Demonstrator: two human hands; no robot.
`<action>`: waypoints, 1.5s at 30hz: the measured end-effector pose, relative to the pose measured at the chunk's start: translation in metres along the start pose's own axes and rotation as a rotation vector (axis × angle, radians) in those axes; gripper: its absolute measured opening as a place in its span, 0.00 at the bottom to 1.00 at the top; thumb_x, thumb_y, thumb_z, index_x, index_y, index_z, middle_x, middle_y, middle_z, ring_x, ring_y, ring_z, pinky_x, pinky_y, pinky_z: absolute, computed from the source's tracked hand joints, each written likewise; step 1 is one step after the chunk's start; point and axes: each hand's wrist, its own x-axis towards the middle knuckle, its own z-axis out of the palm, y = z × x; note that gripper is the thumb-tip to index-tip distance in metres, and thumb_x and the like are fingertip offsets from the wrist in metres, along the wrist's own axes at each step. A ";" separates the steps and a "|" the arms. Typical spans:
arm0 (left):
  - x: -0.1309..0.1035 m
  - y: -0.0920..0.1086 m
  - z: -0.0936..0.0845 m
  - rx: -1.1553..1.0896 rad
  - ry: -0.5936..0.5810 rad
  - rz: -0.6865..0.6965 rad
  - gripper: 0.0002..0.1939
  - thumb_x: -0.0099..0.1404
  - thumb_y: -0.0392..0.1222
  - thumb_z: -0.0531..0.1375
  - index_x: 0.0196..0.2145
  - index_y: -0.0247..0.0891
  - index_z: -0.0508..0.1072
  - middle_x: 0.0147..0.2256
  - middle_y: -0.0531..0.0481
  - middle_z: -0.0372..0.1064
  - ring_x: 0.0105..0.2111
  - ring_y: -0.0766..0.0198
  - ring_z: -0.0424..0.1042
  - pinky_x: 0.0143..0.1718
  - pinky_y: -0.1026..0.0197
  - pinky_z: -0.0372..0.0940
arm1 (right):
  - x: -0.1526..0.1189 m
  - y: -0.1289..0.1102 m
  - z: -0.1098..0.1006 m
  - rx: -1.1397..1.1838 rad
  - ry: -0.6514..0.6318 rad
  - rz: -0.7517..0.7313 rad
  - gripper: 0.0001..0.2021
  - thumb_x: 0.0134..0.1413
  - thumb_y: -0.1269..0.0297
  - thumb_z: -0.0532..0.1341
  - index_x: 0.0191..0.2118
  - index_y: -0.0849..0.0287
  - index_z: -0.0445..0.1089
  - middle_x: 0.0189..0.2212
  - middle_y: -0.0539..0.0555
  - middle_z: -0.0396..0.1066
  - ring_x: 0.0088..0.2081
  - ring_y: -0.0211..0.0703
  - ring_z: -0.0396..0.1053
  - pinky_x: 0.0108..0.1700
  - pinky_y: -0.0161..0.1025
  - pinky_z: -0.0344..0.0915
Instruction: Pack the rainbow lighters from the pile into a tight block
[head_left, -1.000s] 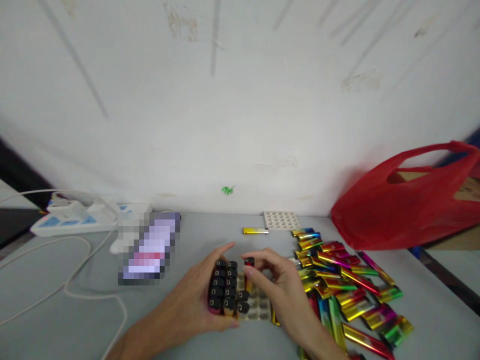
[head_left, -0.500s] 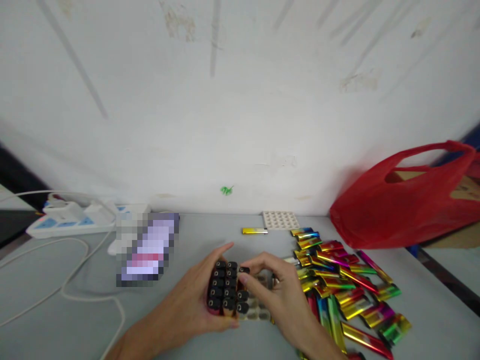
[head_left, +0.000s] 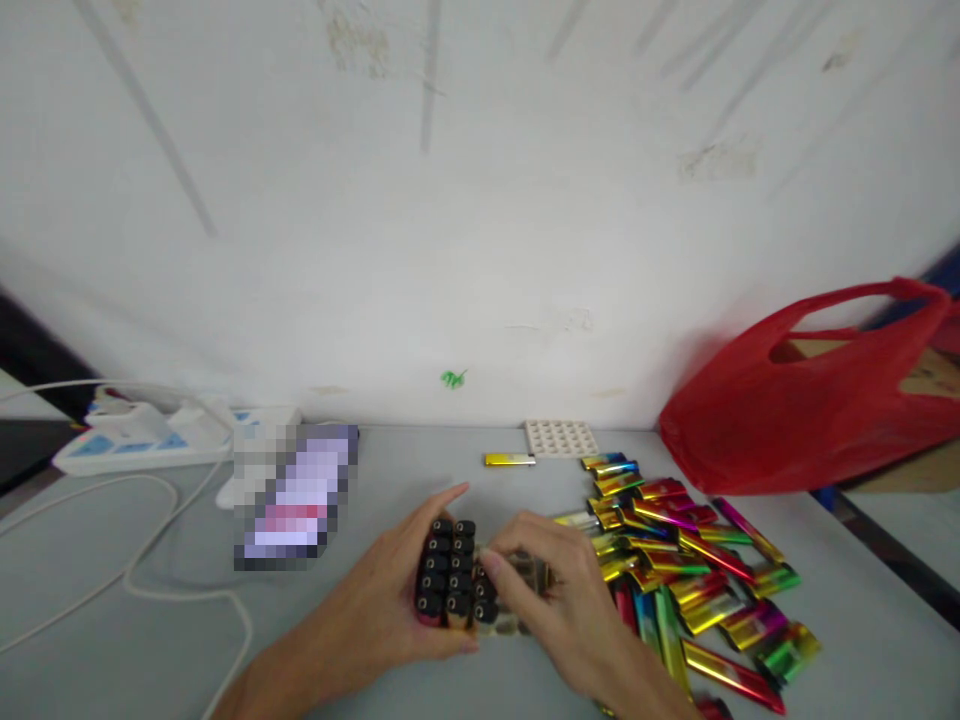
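My left hand (head_left: 384,592) is wrapped round the left side of a clear tray (head_left: 508,626) with rounded pockets. Lighters with black tops (head_left: 460,564) stand upright in it, filling two columns on the left and part of a third. Over that third column, my right hand (head_left: 562,585) is closed, thumb and forefinger pressed on the top of a lighter (head_left: 484,566). My fingers hide most of that lighter and much of the tray's right side.
Loose metallic-coloured lighters (head_left: 701,540) lie piled to the right. A yellow lighter (head_left: 508,460) and a white pocketed tray (head_left: 561,438) lie near the wall. A red bag (head_left: 795,420) stands at right; a phone (head_left: 304,495), power strip (head_left: 142,450) and white cable (head_left: 180,590) are at left.
My right thumb and fingers have moved slightly down on the third column, and the lighter top at its far end no longer shows. My left hand keeps its hold.
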 end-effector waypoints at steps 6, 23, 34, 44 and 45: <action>0.000 0.002 0.000 0.006 -0.007 -0.012 0.67 0.46 0.36 0.83 0.76 0.51 0.55 0.63 0.44 0.70 0.59 0.42 0.75 0.67 0.43 0.67 | 0.005 0.009 -0.006 -0.232 0.094 0.033 0.14 0.79 0.63 0.54 0.53 0.55 0.77 0.48 0.57 0.79 0.51 0.51 0.75 0.54 0.47 0.67; -0.001 0.007 -0.001 -0.025 -0.011 -0.038 0.65 0.47 0.36 0.82 0.76 0.52 0.56 0.58 0.47 0.73 0.54 0.45 0.78 0.66 0.43 0.69 | 0.027 0.041 -0.022 -0.773 -0.040 0.128 0.17 0.72 0.77 0.61 0.57 0.51 0.78 0.52 0.58 0.80 0.57 0.59 0.73 0.59 0.57 0.60; -0.002 -0.008 0.001 0.006 0.016 0.019 0.66 0.48 0.41 0.84 0.76 0.57 0.56 0.61 0.47 0.73 0.57 0.41 0.77 0.65 0.39 0.70 | 0.016 0.045 -0.016 -0.707 -0.053 0.057 0.22 0.73 0.79 0.56 0.64 0.51 0.74 0.51 0.60 0.75 0.51 0.57 0.72 0.55 0.53 0.65; 0.000 -0.009 0.001 -0.008 0.018 0.011 0.63 0.49 0.40 0.80 0.76 0.52 0.56 0.60 0.45 0.74 0.55 0.41 0.78 0.62 0.43 0.73 | 0.010 0.012 -0.019 0.076 0.074 0.193 0.18 0.77 0.54 0.59 0.63 0.47 0.78 0.51 0.56 0.78 0.54 0.54 0.73 0.58 0.47 0.67; -0.001 -0.011 0.002 -0.013 0.019 0.008 0.62 0.49 0.40 0.80 0.76 0.52 0.56 0.59 0.45 0.74 0.55 0.41 0.78 0.61 0.43 0.74 | 0.011 0.012 -0.018 0.149 0.103 0.218 0.16 0.75 0.53 0.61 0.59 0.48 0.81 0.49 0.55 0.79 0.52 0.53 0.74 0.55 0.46 0.68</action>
